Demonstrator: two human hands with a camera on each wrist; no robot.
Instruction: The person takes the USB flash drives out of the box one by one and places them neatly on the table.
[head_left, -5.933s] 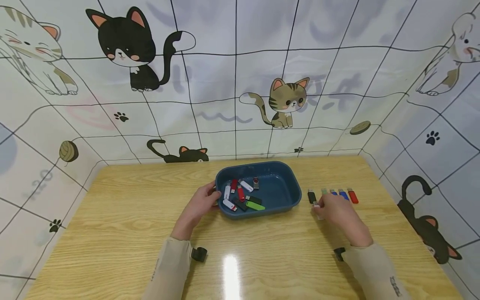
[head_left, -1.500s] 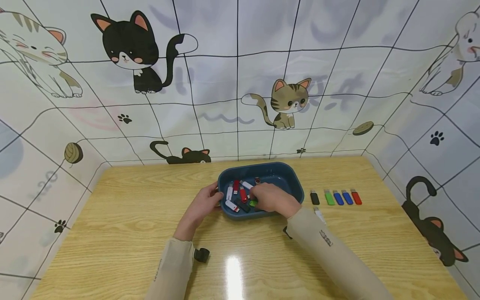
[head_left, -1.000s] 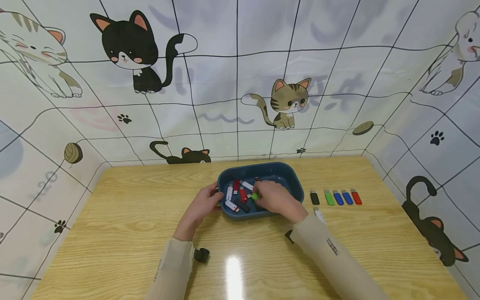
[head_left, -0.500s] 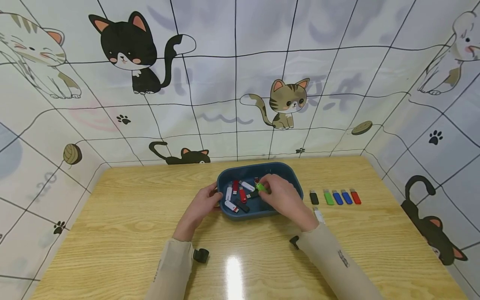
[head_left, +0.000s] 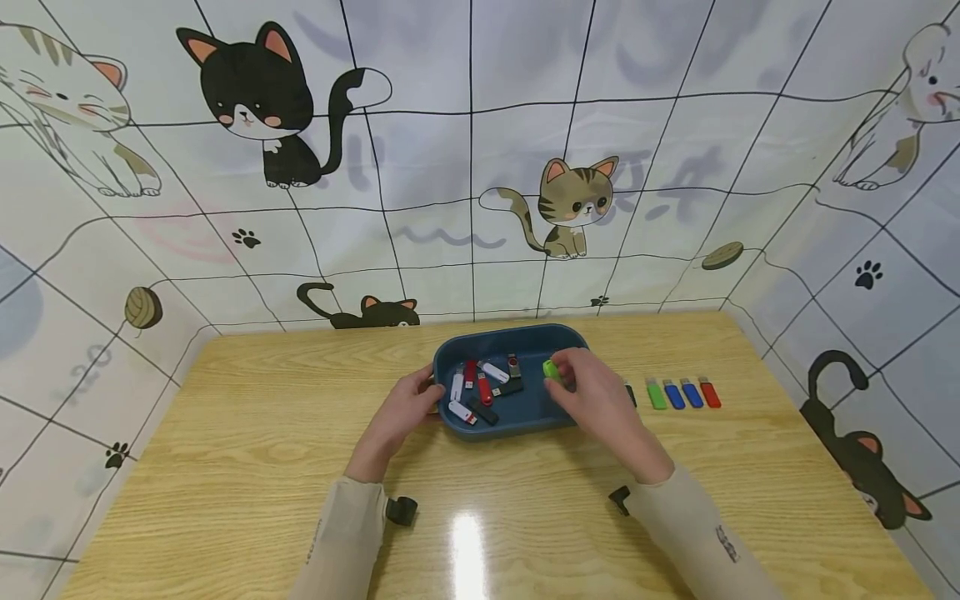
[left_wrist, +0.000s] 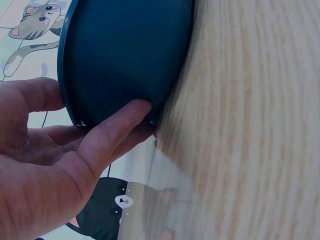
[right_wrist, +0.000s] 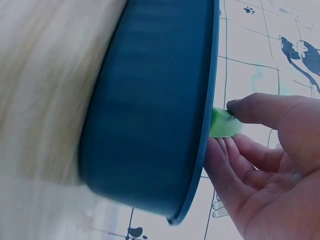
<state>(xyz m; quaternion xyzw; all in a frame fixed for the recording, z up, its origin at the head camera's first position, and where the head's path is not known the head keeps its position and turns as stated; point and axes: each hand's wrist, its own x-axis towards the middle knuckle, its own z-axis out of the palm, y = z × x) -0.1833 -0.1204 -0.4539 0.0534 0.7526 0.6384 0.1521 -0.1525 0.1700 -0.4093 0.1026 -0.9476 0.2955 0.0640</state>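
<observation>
My left hand (head_left: 405, 404) grips the left end of a dark blue plastic bin (head_left: 517, 429); in the left wrist view its fingers lie against the end wall (left_wrist: 120, 60). Between the right hand's (head_left: 600, 404) thumb and fingers is a pinched bright green USB flash drive (head_left: 551, 369), over the bin's right half. The right wrist view has this green drive (right_wrist: 225, 124) at the rim, partly covered by the fingers. Loose in the bin's left half lie several other flash drives, among them a red one (head_left: 483, 389), a white one (head_left: 492, 372) and a black one (head_left: 508, 387).
Right of the bin, a row on the wooden table (head_left: 262, 467) has a green drive (head_left: 656, 395), two blue drives (head_left: 674, 395) and a red drive (head_left: 709, 392). A black drive (head_left: 632, 395) is partly behind the right hand. A cat-patterned cloth (head_left: 427, 167) stands behind.
The right hand has come from the row into the bin, picked up the green flash drive, and lifted it rightward. The white drive near the row is now hidden. The left hand keeps its place.
</observation>
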